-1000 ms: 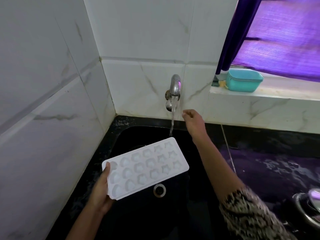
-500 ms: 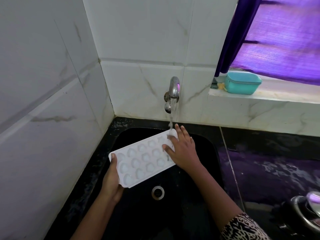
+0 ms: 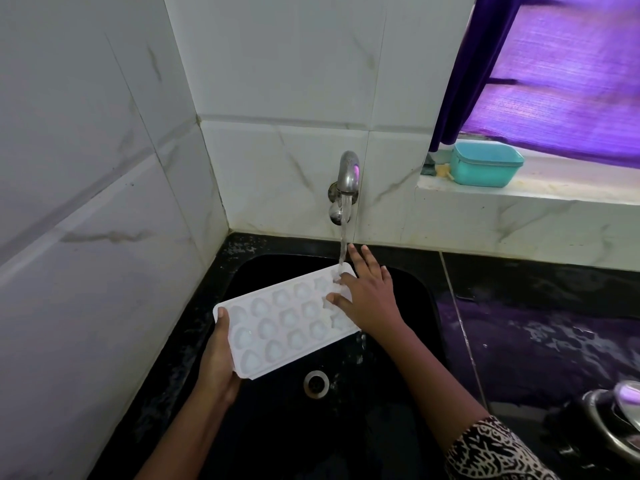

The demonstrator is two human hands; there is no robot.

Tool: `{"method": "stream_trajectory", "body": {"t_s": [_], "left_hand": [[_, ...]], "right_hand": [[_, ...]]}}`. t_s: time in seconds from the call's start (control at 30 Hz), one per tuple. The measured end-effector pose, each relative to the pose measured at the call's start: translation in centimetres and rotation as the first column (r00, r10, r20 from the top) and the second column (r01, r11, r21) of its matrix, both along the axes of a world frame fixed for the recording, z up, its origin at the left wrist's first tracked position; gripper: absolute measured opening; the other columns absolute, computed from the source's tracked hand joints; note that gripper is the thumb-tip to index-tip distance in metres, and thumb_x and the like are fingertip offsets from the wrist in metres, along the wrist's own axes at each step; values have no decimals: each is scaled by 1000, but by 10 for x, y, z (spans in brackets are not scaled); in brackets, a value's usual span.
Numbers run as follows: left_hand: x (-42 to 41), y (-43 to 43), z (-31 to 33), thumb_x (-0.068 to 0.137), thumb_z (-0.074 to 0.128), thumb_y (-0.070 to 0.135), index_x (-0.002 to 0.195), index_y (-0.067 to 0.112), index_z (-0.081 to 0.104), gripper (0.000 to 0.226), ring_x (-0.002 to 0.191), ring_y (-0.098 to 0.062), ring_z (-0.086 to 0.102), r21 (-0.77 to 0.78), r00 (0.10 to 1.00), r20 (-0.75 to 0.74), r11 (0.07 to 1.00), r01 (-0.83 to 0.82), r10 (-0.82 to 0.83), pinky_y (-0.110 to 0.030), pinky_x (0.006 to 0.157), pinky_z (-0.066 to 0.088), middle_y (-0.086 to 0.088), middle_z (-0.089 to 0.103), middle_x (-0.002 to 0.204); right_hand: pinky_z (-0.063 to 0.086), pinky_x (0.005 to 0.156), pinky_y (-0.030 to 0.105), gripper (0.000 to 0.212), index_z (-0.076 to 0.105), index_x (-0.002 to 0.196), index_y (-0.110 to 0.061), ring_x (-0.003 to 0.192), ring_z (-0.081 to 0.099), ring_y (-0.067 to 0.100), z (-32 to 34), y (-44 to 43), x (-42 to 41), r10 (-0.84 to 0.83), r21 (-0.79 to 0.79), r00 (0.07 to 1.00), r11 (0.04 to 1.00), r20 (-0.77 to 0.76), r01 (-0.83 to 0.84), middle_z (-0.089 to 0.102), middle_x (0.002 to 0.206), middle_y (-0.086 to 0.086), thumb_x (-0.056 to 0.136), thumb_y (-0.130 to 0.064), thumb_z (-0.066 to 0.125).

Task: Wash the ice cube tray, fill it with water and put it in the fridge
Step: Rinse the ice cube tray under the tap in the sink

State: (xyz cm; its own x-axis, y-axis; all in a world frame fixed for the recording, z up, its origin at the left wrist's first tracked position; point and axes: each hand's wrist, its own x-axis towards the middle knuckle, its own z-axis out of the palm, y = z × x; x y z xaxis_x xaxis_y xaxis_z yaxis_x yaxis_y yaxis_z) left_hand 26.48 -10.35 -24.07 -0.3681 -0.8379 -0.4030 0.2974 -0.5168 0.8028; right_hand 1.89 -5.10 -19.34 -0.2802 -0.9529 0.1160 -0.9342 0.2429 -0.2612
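Over the black sink [image 3: 412,289], white ice cube tray [image 3: 284,322] under the running tap [image 3: 347,174], left hand [image 3: 218,362] gripping its near-left end, right hand [image 3: 367,296] spread flat, fingers straight, on its far-right end, drain [image 3: 316,383] below.

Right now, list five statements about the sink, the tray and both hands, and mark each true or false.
1. Water runs from the tap onto the far end of the ice cube tray, over the sink. True.
2. The left hand grips the tray's near end, and the right hand touches its far end. True.
3. The right hand is curled round the tap. False: it lies flat on the tray, below the stream.
4. The tray rests on the sink's bottom. False: it is held up above the drain.
5. A teal container stands on the window ledge. True.
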Motion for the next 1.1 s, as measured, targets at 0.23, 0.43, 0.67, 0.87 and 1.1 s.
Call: {"method": "stream_trajectory", "body": {"t_s": [0.23, 0.43, 0.67, 0.87, 1.1], "left_hand": [[-4, 0, -4, 82, 40, 72, 118, 24, 65, 65, 102, -26, 71, 10, 1000, -26, 1000, -5, 5, -36, 70, 59, -6, 73, 115], [-4, 2, -9, 80, 44, 74, 118, 23, 66, 67, 103, -28, 70, 20, 999, -52, 1000, -8, 9, -35, 67, 60, -9, 72, 116], [-7, 0, -10, 79, 46, 74, 116, 25, 69, 66, 104, -27, 70, -1, 999, -42, 1000, -27, 27, -34, 68, 60, -8, 71, 117], [-9, 5, -11, 80, 43, 70, 112, 24, 68, 62, 97, -24, 72, -23, 999, -21, 999, -34, 34, -31, 63, 60, -6, 74, 109], [-9, 6, -6, 80, 41, 69, 115, 21, 66, 64, 99, -25, 72, -45, 999, -23, 998, -46, 45, -33, 66, 60, -6, 75, 109]], "right_hand": [[0, 115, 51, 46, 52, 132, -29, 145, -20, 17, 0, -5, 3, 14, 52, 999, 999, 29, -15, -13, 160, -2, 93, -52, 47], [-4, 114, 53, 45, 56, 125, -32, 145, -18, 18, -5, -8, -1, -12, 61, 1000, 998, -3, 12, -7, 161, -1, 88, -57, 50], [0, 115, 52, 45, 53, 131, -30, 145, -17, 17, -9, -14, -1, -1, 74, 997, 997, 81, -5, -7, 161, -4, 92, -51, 50], [-7, 113, 55, 48, 52, 131, -35, 144, -21, 19, -13, -9, -3, -14, 103, 1000, 995, -12, 15, -11, 160, -1, 90, -59, 46], [-2, 114, 53, 45, 56, 126, -32, 146, -14, 16, -12, -8, -4, -11, 49, 999, 999, 36, 9, -3, 161, -5, 89, -57, 51]]}}
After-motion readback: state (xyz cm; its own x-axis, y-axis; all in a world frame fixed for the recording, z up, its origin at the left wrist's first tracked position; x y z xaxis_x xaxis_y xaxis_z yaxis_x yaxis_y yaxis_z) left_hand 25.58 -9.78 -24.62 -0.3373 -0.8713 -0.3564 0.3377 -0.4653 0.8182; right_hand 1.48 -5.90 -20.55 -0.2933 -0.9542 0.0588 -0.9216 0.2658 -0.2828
